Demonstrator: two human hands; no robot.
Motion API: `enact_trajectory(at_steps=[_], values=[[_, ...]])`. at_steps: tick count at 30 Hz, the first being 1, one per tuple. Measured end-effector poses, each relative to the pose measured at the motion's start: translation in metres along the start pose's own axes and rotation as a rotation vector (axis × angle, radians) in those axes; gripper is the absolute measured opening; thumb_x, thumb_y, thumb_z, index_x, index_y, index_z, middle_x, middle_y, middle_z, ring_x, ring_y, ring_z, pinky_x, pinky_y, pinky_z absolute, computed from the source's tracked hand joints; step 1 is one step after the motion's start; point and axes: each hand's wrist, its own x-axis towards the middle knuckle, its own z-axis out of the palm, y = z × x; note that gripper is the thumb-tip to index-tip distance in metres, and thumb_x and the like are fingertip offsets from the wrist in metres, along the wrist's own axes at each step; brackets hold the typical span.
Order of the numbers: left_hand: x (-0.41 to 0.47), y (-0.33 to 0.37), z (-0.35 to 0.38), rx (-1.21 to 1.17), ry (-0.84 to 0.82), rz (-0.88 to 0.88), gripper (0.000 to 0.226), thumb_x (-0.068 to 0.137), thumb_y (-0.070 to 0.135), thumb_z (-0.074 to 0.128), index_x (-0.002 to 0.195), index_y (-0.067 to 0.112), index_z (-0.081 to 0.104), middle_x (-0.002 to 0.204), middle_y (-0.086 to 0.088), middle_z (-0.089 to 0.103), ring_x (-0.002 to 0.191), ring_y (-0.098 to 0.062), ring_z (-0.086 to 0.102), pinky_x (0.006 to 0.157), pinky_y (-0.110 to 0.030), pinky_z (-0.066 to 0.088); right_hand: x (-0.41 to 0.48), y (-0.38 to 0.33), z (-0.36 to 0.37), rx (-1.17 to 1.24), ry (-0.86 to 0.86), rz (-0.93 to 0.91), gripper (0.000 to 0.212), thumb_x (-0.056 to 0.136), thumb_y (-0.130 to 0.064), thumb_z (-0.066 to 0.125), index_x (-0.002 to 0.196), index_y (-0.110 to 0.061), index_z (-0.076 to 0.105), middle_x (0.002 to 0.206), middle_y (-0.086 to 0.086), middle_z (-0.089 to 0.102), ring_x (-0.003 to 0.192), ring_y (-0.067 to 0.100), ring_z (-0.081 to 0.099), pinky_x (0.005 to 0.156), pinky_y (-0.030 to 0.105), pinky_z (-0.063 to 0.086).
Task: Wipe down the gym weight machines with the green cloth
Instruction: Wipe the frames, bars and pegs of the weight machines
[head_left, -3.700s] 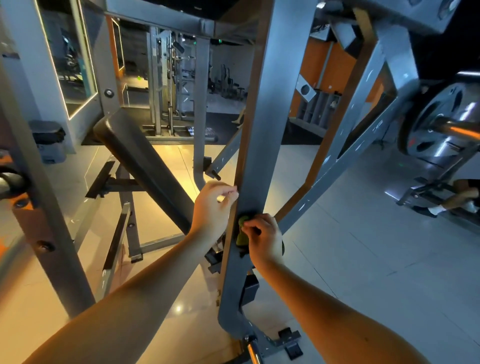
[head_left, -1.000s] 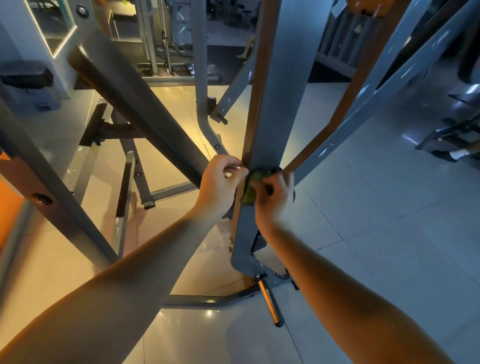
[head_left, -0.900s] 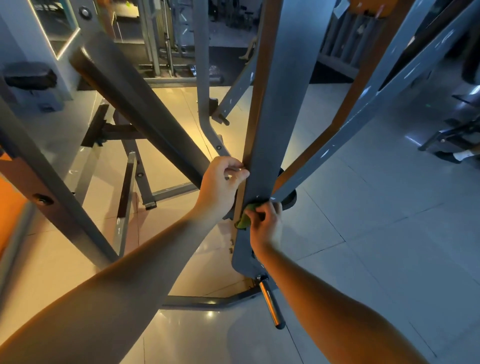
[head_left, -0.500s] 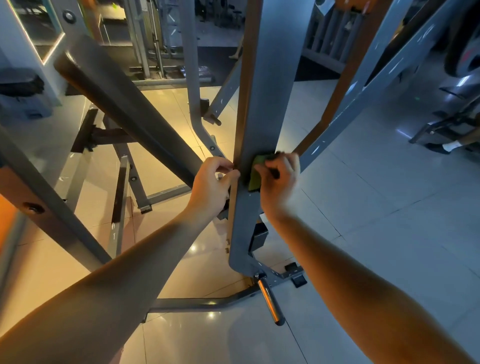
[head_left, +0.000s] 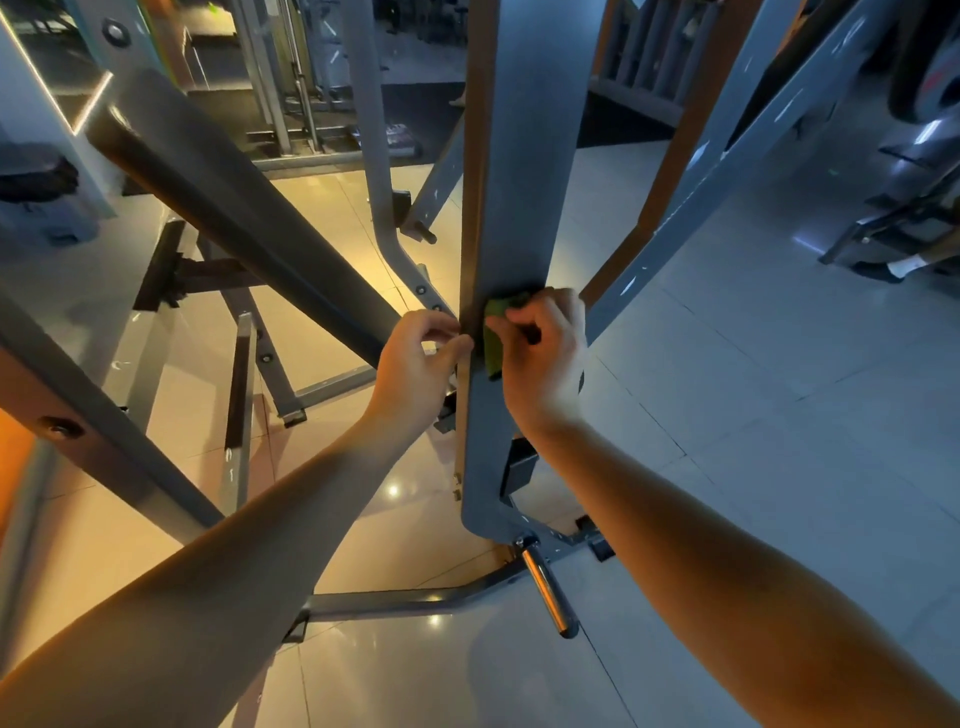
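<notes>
**Green cloth (head_left: 494, 338) rides back up the grey upright**

Head view: The cloth is bunched flat against the front face of the grey upright (head_left: 519, 182), about where the slanted brace (head_left: 691, 208) on the right meets it. About a second ago it sat lower, nearer the foot of the post. Half a second ago it was already close to this height, so the stroke has run up and slowed here. That points to up-and-down passes over the lower stretch of the post. This part looks well covered, while the long face above the cloth is probably still to do.

The right hand (head_left: 540, 358) has its fingers curled over the cloth, pinching it and pressing it to the metal. Only a green strip shows past the knuckles.

The left hand (head_left: 415, 369) is just across the post from the right one. Its fingers are curled and its thumb is against the post's left edge, gripping that edge as a brace. It has held that spot throughout.

Below the hands, a chrome peg (head_left: 548, 592) juts from the foot of the frame. A dark padded bench (head_left: 234, 208) slants away on the left.
</notes>
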Motion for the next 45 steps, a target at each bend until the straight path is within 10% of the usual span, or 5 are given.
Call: enact_trajectory(at_steps=[8, 14, 25, 31, 45], values=[[-0.003, 0.01, -0.009, 0.037, 0.005, 0.035, 0.012, 0.094, 0.032, 0.071, 0.103, 0.032, 0.064, 0.105, 0.015, 0.064, 0.097, -0.005, 0.063, 0.093, -0.033, 0.058, -0.077, 0.065, 0.013, -0.148, -0.357, 0.497, 0.026, 0.088, -0.013, 0.076, 0.07, -0.017, 0.057, 0.092, -0.003, 0.056, 0.084, 0.017, 0.06, 0.074, 0.032, 0.054], [0.014, 0.058, -0.029, -0.055, 0.004, 0.146, 0.011, 0.095, 0.025, 0.071, 0.105, 0.026, 0.067, 0.105, 0.01, 0.064, 0.1, -0.005, 0.062, 0.092, -0.036, 0.056, 0.023, -0.031, -0.019, -0.074, -0.176, 0.205, 0.023, 0.092, -0.018, 0.075, 0.076, -0.022, 0.059, 0.088, -0.015, 0.051, 0.082, -0.003, 0.052, 0.069, 0.003, 0.039], [0.038, 0.149, -0.046, -0.189, 0.207, 0.265, 0.015, 0.1, 0.014, 0.062, 0.114, 0.013, 0.069, 0.103, 0.005, 0.068, 0.089, 0.007, 0.064, 0.074, -0.013, 0.052, 0.133, -0.123, -0.035, 0.1, 0.11, -0.304, 0.017, 0.088, -0.01, 0.075, 0.075, -0.014, 0.065, 0.088, -0.006, 0.055, 0.09, 0.019, 0.05, 0.086, 0.012, 0.034], [0.002, 0.126, -0.039, 0.039, 0.149, 0.185, 0.023, 0.102, 0.035, 0.057, 0.121, 0.028, 0.069, 0.117, 0.016, 0.064, 0.106, -0.002, 0.062, 0.093, -0.038, 0.058, 0.057, -0.053, -0.039, -0.009, -0.25, -0.226, 0.017, 0.09, -0.01, 0.075, 0.082, -0.023, 0.068, 0.089, -0.017, 0.059, 0.094, 0.005, 0.046, 0.078, 0.033, 0.051], [-0.099, 0.185, -0.092, 0.125, 0.234, 0.044, 0.032, 0.096, 0.025, 0.069, 0.127, 0.026, 0.063, 0.114, 0.014, 0.069, 0.108, -0.005, 0.065, 0.098, -0.028, 0.054, 0.101, -0.152, -0.092, 0.65, -0.842, 0.085, 0.005, 0.097, -0.006, 0.066, 0.096, -0.01, 0.069, 0.097, 0.004, 0.076, 0.098, 0.019, 0.073, 0.092, 0.045, 0.06]])
